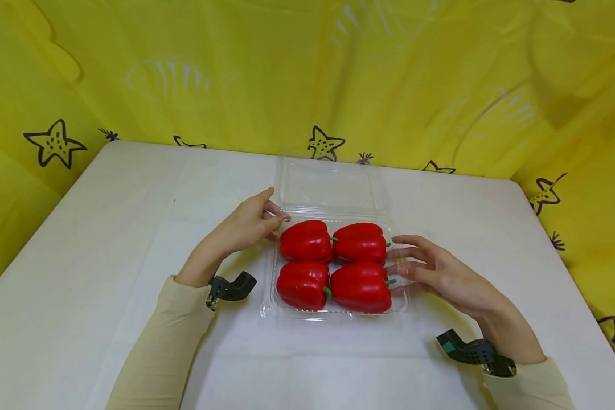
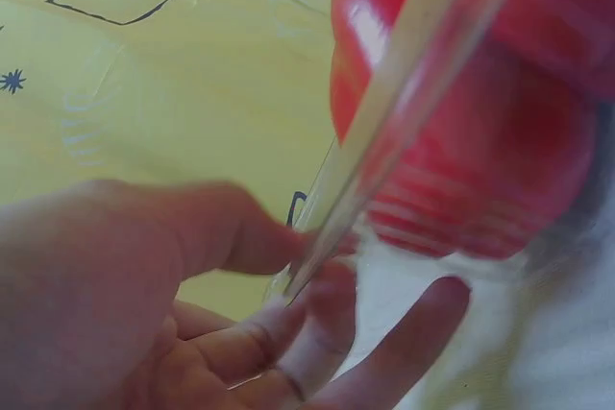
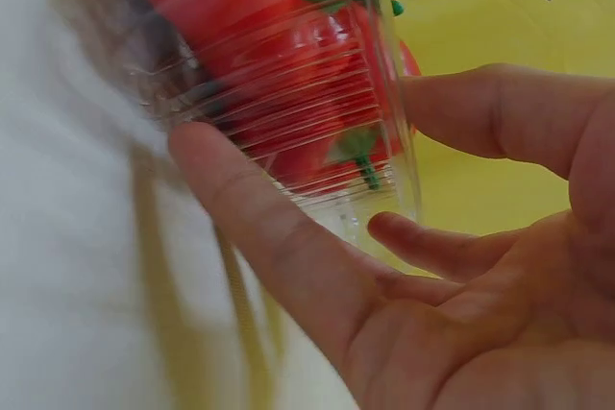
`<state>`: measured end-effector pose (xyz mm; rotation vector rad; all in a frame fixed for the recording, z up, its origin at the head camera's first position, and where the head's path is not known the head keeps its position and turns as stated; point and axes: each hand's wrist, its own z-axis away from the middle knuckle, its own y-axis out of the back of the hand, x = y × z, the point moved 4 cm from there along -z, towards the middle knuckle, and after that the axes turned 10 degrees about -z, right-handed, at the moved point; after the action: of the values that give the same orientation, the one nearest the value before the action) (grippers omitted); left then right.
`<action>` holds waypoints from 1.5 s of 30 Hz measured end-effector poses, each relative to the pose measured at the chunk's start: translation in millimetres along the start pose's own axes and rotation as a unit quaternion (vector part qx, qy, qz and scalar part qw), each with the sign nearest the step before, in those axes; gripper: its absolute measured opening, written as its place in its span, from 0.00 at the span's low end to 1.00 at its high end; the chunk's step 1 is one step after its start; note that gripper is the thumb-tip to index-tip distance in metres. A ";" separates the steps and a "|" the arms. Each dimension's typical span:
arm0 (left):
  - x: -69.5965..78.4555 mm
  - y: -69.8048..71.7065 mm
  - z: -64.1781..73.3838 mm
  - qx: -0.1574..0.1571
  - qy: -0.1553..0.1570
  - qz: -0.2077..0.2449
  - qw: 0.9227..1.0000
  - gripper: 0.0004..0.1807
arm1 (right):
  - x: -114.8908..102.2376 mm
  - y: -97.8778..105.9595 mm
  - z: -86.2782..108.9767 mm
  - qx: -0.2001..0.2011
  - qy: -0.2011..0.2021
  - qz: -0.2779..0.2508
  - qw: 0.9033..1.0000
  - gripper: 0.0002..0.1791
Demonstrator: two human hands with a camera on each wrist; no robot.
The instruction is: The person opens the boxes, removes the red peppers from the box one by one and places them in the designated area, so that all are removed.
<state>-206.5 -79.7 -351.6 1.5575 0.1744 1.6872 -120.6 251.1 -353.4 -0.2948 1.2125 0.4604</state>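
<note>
A clear plastic clamshell container [image 1: 333, 314] is in the middle of the white table, with its lid [image 1: 333, 185] folded open toward the back. Several red bell peppers [image 1: 361, 287] with green stems fill its base, lying on their sides in two rows. At the back left corner my left hand [image 1: 251, 222] pinches the rim between thumb and fingers; the left wrist view shows the rim edge there. My right hand [image 1: 435, 270] is at the right side, its thumb touching the rim and its index finger stretched straight along the ribbed wall, as the right wrist view shows.
The white table [image 1: 107, 239] reaches out on both sides of the container. A yellow cloth [image 1: 266, 74] with starfish and fish drawings hangs behind and beside the table. Each wrist wears a black camera mount [image 1: 233, 287].
</note>
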 end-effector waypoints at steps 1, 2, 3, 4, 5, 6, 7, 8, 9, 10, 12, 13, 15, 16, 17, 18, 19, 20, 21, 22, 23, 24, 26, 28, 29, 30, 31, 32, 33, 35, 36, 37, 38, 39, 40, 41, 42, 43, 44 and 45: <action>-0.1 0.4 -0.7 0.006 -0.003 0.004 1.000 0.41 | 0.1 0.0 -0.2 0.003 -0.002 0.002 1.000 0.33; -0.1 0.8 -1.4 0.012 -0.006 0.005 1.000 0.40 | 0.4 -0.1 -0.6 0.006 -0.004 0.003 1.000 0.33; 0.2 1.4 -1.6 0.020 -0.009 0.005 1.000 0.39 | 0.3 -0.7 -1.1 0.006 -0.003 0.000 1.000 0.33; 0.5 1.8 -1.8 0.028 -0.012 0.001 1.000 0.39 | 0.1 -1.3 -1.6 0.006 -0.002 -0.001 1.000 0.34; 0.9 2.3 -2.0 0.036 -0.016 -0.001 0.999 0.38 | 0.0 -2.0 -2.1 0.005 -0.001 -0.003 1.000 0.34; 1.0 2.5 -2.5 0.043 -0.021 -0.002 0.999 0.38 | -0.2 -2.6 -2.7 0.004 0.000 -0.005 1.000 0.34; 1.3 2.6 -3.1 0.049 -0.024 -0.002 0.998 0.38 | -0.1 -3.3 -3.2 0.002 0.002 -0.007 1.000 0.34; 1.8 3.0 -3.1 0.056 -0.026 -0.004 0.998 0.38 | -0.2 -3.7 -3.6 0.000 0.005 -0.010 1.000 0.35; 2.3 3.0 -3.1 0.060 -0.027 -0.004 0.998 0.37 | -0.3 -4.0 -4.0 0.000 0.007 -0.012 1.000 0.35; 2.8 3.1 -3.3 0.064 -0.029 -0.005 0.997 0.37 | -0.2 -4.1 -4.4 0.001 0.009 -0.012 1.000 0.35; 3.5 3.2 -3.1 0.072 -0.029 -0.009 0.997 0.37 | 0.0 -3.7 -5.1 0.009 0.011 -0.013 1.000 0.35; 3.8 3.2 -2.9 0.075 -0.028 -0.012 0.997 0.37 | 0.0 -3.6 -5.3 0.015 0.012 -0.013 1.000 0.35; 4.5 2.9 -2.6 0.076 -0.024 -0.015 0.997 0.37 | -0.2 -3.4 -5.7 0.023 0.014 -0.012 1.000 0.35; 4.9 2.7 -2.6 0.075 -0.022 -0.018 0.997 0.37 | -0.6 -3.3 -5.6 0.026 0.015 -0.009 0.999 0.35; 5.2 2.5 -2.5 0.073 -0.020 -0.020 0.997 0.37 | -0.9 -3.3 -5.4 0.029 0.016 -0.007 0.999 0.35; 5.6 2.1 -2.3 0.069 -0.018 -0.022 0.997 0.37 | -1.3 -3.4 -5.2 0.029 0.016 -0.005 0.999 0.36; 6.0 1.8 -2.0 0.063 -0.017 -0.024 0.998 0.37 | -1.6 -3.5 -4.9 0.029 0.015 -0.005 0.999 0.36; 6.6 1.6 -1.5 0.057 -0.016 -0.030 0.998 0.37 | -1.8 -3.4 -4.7 0.029 0.015 -0.006 0.999 0.36; 7.2 1.4 -0.8 0.050 -0.017 -0.037 0.998 0.37 | -2.2 -3.4 -4.3 0.028 0.016 -0.005 0.999 0.36; 8.0 1.5 0.2 0.043 -0.020 -0.045 0.998 0.37 | -2.6 -3.4 -4.0 0.027 0.016 -0.006 0.999 0.36; 9.1 1.6 1.4 0.034 -0.023 -0.050 0.998 0.37 | -2.6 -3.1 -3.8 0.029 0.014 -0.008 0.999 0.36; 10.4 1.8 3.0 0.026 -0.027 -0.054 0.998 0.37 | -2.7 -2.9 -3.6 0.028 0.014 -0.009 0.999 0.36; 13.4 3.0 7.4 0.009 -0.036 -0.061 0.997 0.38 | -3.1 -2.6 -3.1 0.028 0.013 -0.010 0.999 0.36; 16.0 4.6 12.7 -0.005 -0.042 -0.071 0.997 0.39 | -3.6 -2.0 -2.0 0.029 0.014 -0.005 0.999 0.36; 17.3 5.2 15.5 -0.008 -0.046 -0.079 0.996 0.40 | -4.1 -1.2 -0.9 0.032 0.015 -0.003 0.999 0.36; 18.6 5.8 18.3 -0.010 -0.051 -0.091 0.995 0.41 | -5.0 -0.4 0.6 0.034 0.019 0.001 0.999 0.35; 19.6 7.0 21.4 -0.009 -0.054 -0.107 0.993 0.42 | -6.6 0.5 2.1 0.038 0.024 0.005 0.999 0.35; 20.7 7.8 24.5 -0.007 -0.058 -0.124 0.991 0.43 | -8.3 1.4 3.8 0.040 0.032 0.010 0.999 0.34; 21.5 8.2 27.5 -0.006 -0.059 -0.140 0.988 0.43 | -9.8 2.5 5.5 0.043 0.040 0.013 0.998 0.33; 24.3 8.3 32.7 0.002 -0.065 -0.165 0.984 0.44 | -12.7 4.2 8.7 0.049 0.053 0.019 0.997 0.32; 25.5 8.0 35.4 0.006 -0.065 -0.174 0.983 0.44 | -13.8 4.7 9.6 0.050 0.058 0.023 0.997 0.32; 26.9 7.7 38.1 0.010 -0.066 -0.184 0.981 0.44 | -14.9 4.8 10.3 0.050 0.062 0.029 0.996 0.32; 28.7 7.0 40.7 0.014 -0.068 -0.189 0.979 0.45 | -16.2 4.6 10.6 0.052 0.064 0.036 0.996 0.31; 30.3 6.1 43.1 0.017 -0.069 -0.194 0.978 0.45 | -17.8 4.2 10.7 0.058 0.065 0.048 0.995 0.31; 32.4 5.1 45.7 0.021 -0.074 -0.202 0.976 0.46 | -20.0 3.5 10.7 0.068 0.063 0.065 0.994 0.31; 34.2 3.8 48.4 0.024 -0.079 -0.210 0.974 0.46 | -22.7 2.6 10.7 0.080 0.061 0.091 0.991 0.32; 36.0 2.1 51.2 0.026 -0.085 -0.218 0.972 0.47 | -25.9 1.3 10.6 0.093 0.062 0.120 0.986 0.32; 37.8 0.0 53.8 0.026 -0.091 -0.226 0.970 0.49 | -30.2 -0.3 10.6 0.109 0.063 0.151 0.981 0.32; 39.1 -2.5 56.2 0.025 -0.098 -0.232 0.968 0.50 | -34.7 -2.1 10.3 0.124 0.065 0.181 0.973 0.32; 40.5 -5.3 58.4 0.024 -0.107 -0.239 0.965 0.52 | -39.8 -4.4 10.3 0.138 0.070 0.211 0.965 0.32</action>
<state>-148.6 -74.7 -310.3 1.5669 0.4424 1.1387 -120.9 244.6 -312.5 0.1788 1.4652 0.6355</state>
